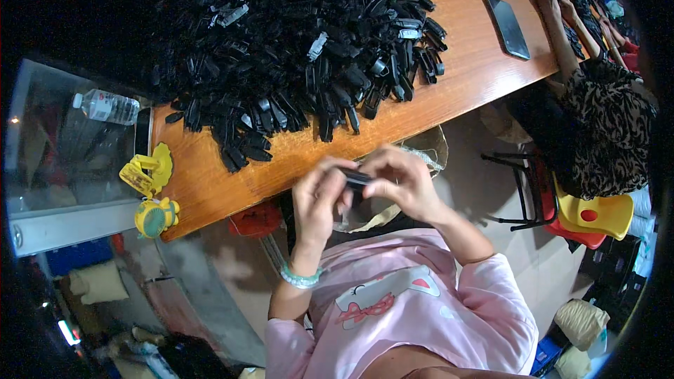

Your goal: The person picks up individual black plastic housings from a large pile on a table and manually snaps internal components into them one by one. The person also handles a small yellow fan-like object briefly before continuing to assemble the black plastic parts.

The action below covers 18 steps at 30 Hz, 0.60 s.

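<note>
Just off the table's near edge, both my hands hold one small black plastic piece (pixel 356 177), somewhat blurred. My left hand (pixel 317 196), with a pale bead bracelet at its wrist, has its fingers closed round the left end. The thumb and fingers of my right hand (pixel 400 181) pinch the other end. Beyond them a big heap of black plastic pieces (pixel 309 49) covers much of the wooden table (pixel 449 84); a few show silvery parts. What exact kind the pieces are, I cannot make out.
A dark phone (pixel 507 27) lies on the table at right. Farther right another person (pixel 607 126) works by a yellow and red stool (pixel 586 210). At left are a yellow holder (pixel 149 172), a small yellow-green object (pixel 156 217) and a clear bottle (pixel 107 107). Below the table sits a red item (pixel 254 220).
</note>
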Tool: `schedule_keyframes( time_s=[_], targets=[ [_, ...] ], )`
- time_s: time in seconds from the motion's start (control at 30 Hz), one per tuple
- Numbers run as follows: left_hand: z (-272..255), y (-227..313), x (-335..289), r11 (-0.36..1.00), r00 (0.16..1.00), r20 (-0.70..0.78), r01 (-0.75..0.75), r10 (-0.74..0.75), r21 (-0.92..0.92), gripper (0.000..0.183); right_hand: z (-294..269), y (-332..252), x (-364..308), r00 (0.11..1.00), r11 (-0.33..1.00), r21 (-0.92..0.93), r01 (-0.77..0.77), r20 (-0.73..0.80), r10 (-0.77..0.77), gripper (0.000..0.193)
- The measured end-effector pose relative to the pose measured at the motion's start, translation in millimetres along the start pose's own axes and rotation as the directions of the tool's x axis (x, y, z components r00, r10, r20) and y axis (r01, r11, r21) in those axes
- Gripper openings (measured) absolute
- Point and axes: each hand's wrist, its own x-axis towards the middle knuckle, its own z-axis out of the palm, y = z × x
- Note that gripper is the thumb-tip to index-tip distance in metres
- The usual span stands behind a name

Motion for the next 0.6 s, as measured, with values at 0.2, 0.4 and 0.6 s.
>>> schedule_keyframes(
  time_s=[0.2, 0.4, 0.6],
  targets=[
    [-22, 4, 44, 0.813, 0.921, -0.032, -0.326, 0.388, 0.482, 0.012, -9, 19, 52, 0.95, 0.51, -0.837, 0.201, 0.04, -0.309, 0.028],
    [-21, 2, 55, 0.028, 0.849, 0.313, -0.359, 0.425, 0.933, 0.006, -9, 28, 53, 0.824, 0.334, -0.824, 0.457, 0.25, -0.509, 0.038],
    [-28, 4, 48, -0.009, 0.872, 0.282, -0.304, 0.4, 0.953, 0.014, -2, 32, 46, 0.831, 0.369, -0.816, 0.444, 0.221, -0.511, 0.025]
  ],
)
